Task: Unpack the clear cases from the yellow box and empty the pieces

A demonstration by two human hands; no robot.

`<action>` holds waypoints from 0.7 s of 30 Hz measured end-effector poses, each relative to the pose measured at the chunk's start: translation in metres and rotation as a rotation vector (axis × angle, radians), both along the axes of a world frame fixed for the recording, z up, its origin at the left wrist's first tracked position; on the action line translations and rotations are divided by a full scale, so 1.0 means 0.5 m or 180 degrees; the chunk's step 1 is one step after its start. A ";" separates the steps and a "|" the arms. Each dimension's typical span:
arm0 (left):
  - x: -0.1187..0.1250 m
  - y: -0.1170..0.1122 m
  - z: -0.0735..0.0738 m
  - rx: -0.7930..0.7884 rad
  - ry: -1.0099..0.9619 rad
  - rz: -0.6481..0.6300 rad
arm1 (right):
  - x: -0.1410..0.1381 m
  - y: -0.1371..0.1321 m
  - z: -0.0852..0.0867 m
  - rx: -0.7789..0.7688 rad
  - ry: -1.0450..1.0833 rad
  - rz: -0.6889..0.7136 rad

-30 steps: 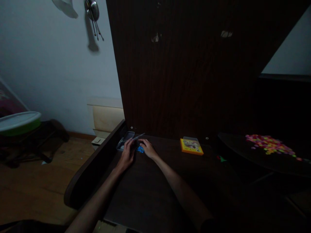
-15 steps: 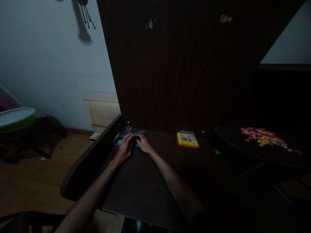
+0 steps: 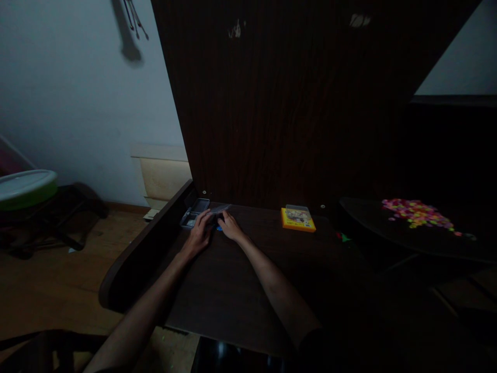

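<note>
Left hand (image 3: 200, 233) on open case (image 3: 193, 213)

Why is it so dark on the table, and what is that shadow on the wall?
Head view: very dim; the dark table and both hands, left hand and right hand, are murky. The pale wall is brightest, with a soft shadow under hanging utensils. Edges look bent.

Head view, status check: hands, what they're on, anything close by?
Left hand on small grey case, grip unclear. Right hand over blue pieces. Yellow box sits apart on dark desk; nothing between the hands.
</note>
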State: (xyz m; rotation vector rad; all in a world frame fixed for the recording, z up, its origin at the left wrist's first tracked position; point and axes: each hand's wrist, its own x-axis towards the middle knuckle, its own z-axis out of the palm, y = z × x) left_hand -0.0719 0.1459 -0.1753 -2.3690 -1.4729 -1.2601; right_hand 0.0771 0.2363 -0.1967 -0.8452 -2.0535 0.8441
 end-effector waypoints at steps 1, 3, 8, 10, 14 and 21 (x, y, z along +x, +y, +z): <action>0.001 -0.001 0.001 -0.0013 0.0005 0.0005 | 0.000 -0.001 0.000 0.0002 -0.0009 0.0000; 0.002 -0.004 0.003 -0.0032 -0.0006 0.0017 | -0.001 -0.001 0.000 0.0018 -0.0024 0.0007; 0.002 -0.003 0.003 -0.0010 -0.0013 0.0007 | -0.003 0.000 -0.003 0.0011 -0.0077 -0.0016; 0.002 -0.001 0.002 -0.0013 0.0006 0.0014 | -0.003 0.000 -0.003 0.0025 -0.0102 -0.0002; 0.002 0.000 0.001 -0.0041 0.0032 0.0066 | -0.005 -0.004 0.001 0.0149 -0.0148 0.0109; 0.001 -0.002 0.002 -0.0039 0.0116 0.0091 | -0.006 -0.009 0.003 0.0247 -0.0228 0.0196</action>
